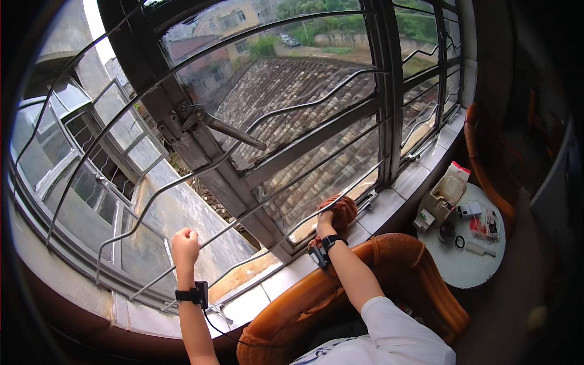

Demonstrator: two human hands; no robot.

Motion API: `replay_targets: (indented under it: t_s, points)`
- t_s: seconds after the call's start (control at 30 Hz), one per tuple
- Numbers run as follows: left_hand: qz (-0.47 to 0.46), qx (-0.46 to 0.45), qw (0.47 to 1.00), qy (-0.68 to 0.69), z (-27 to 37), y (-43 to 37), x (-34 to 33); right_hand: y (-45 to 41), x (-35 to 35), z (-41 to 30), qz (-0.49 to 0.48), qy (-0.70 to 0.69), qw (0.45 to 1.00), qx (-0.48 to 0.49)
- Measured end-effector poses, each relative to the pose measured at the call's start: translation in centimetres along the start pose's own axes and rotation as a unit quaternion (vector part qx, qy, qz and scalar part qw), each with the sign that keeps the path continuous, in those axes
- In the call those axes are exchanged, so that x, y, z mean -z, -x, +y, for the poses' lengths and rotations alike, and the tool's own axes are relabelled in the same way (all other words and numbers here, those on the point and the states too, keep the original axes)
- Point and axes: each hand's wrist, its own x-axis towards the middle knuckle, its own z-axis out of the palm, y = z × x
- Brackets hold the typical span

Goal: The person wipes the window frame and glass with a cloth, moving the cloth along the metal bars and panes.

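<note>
My left hand [185,244] is curled into a fist at a lower metal bar [155,280] of the window guard. The bar disappears behind the fist and comes out on its other side; my palm is hidden. Beyond the guard, my right hand [325,220] clutches a bunched reddish-brown cloth [344,212]. It rests at the lower edge of a glass window pane [315,182], just over the white tiled sill [383,205]. A wavy guard bar [269,116] crosses in front of the metal window frame [214,169], which carries a hinged metal stay [235,132].
Directly below my arms stands a carved wooden chair [397,255]. To the right, a round white table [461,269] holds a cardboard box [447,191], a cleaver-like knife [479,248], a black ring and small packets. An open casement [77,169] is at left; a tiled roof [292,91] lies outside.
</note>
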Motion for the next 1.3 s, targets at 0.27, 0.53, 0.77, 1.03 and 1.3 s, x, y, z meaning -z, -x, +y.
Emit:
replay_targets:
  t_s: [0.27,0.53,0.77,1.03,1.3]
  points:
    - [0.130,-0.070,0.989,-0.012,-0.4,0.7,-0.3,-6.6,2.1,0.4,0.047,0.011,0.999,-0.001]
    - [0.149,-0.100,0.984,-0.002,-0.5,0.5,-0.3,-12.4,5.6,-0.6,0.151,-0.010,0.988,0.038]
    - [0.177,-0.135,0.975,-0.008,-0.2,0.8,-0.5,-14.1,7.2,-1.1,0.172,-0.012,0.985,0.032]
    - [0.171,-0.147,0.973,-0.042,0.8,1.1,-0.6,-9.4,4.1,-0.6,0.114,-0.041,0.993,0.004]
    - [0.198,-0.127,0.966,-0.105,0.7,1.6,-0.7,-2.0,2.2,-1.5,-0.050,-0.088,0.994,-0.030]
